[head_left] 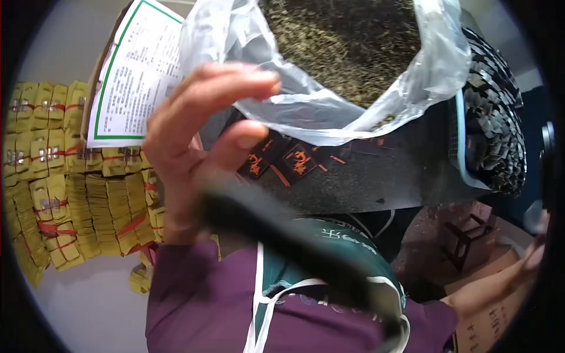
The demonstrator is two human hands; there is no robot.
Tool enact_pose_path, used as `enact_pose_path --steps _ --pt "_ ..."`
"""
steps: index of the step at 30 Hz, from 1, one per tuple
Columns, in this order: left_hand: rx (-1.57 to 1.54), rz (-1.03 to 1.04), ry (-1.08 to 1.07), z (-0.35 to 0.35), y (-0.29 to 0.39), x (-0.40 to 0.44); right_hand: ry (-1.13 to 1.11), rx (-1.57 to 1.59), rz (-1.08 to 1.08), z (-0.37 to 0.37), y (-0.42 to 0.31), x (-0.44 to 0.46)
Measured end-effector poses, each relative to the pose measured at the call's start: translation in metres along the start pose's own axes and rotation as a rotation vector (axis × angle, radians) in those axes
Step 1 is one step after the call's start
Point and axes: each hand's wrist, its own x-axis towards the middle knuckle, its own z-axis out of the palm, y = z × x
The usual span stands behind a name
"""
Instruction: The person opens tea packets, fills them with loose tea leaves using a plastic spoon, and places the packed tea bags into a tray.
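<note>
My left hand (203, 120) is raised close to the camera, thumb and forefinger apart with nothing between them. Behind its fingertips is a clear plastic bag (341, 132), its mouth spread wide around dried, shredded brown-green plant material (347, 59). Far to the right, my right hand (534, 257) is cut off by the dark rim of the view, and its fingers are blurred. A pale, see-through thing (534, 216) shows just above it; I cannot tell whether the hand holds it. A blurred black strip (288, 247) crosses in front of my apron.
Small black packets with orange print (300, 160) lie on the dark table (376, 191). A blue-rimmed basket (462, 141) heaped with dark-and-silver pieces stands right. Yellow packet bundles (94, 200) fill the left, beside a green-bordered printed sheet (138, 76). A cardboard box (491, 317) sits lower right.
</note>
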Motion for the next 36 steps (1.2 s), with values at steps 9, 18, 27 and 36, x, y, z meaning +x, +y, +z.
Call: enact_pose_path --steps 9,18,27,36 --pt "-0.004 -0.319 -0.076 0.011 -0.021 -0.116 -0.566 0.374 0.402 0.135 0.051 -0.187" --pt "0.610 -0.298 -0.297 0.086 -0.030 -0.124 -0.656 0.643 0.348 0.215 0.005 -0.147" --pt "0.600 -0.243 -0.325 0.086 -0.025 -0.122 -0.525 0.809 0.469 0.174 0.052 -0.157" --pt "-0.082 -0.345 -0.258 0.040 0.012 -0.101 -0.446 0.761 0.455 0.141 0.034 -0.160"
